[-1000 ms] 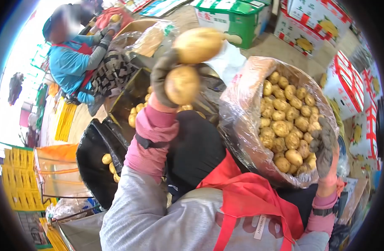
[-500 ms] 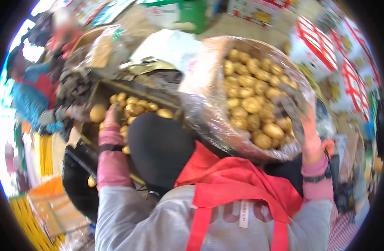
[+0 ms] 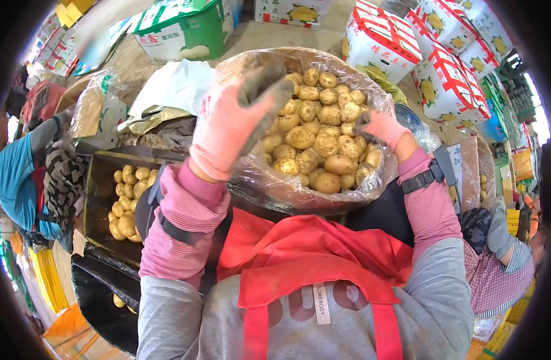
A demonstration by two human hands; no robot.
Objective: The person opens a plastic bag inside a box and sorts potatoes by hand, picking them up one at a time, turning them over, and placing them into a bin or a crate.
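A round container lined with clear plastic [image 3: 251, 180] stands in front of me, heaped with potatoes [image 3: 324, 144]. My left hand [image 3: 242, 114], in a pink glove with dark, soiled fingers, is raised over its left side. Its thumb and fingers are spread, with nothing between them. At the right side of the heap, my right hand [image 3: 383, 127] wears a matching glove. Its fingers curl down against the potatoes, and what they hold, if anything, is hidden. To my left, a dark crate [image 3: 98, 198] has more potatoes [image 3: 126, 201] in it.
White sheeting [image 3: 170, 90] lies behind the crate. A green carton [image 3: 191, 30] and red-and-white cartons [image 3: 383, 42] stand at the back. A co-worker in blue [image 3: 17, 180] sits at far left; another person's checked garment [image 3: 497, 273] shows at right. A black bin [image 3: 101, 300] is near my left elbow.
My left hand has moved from the crate up and right over the lined container. My right hand has stayed at the container's right side. The view has turned right.
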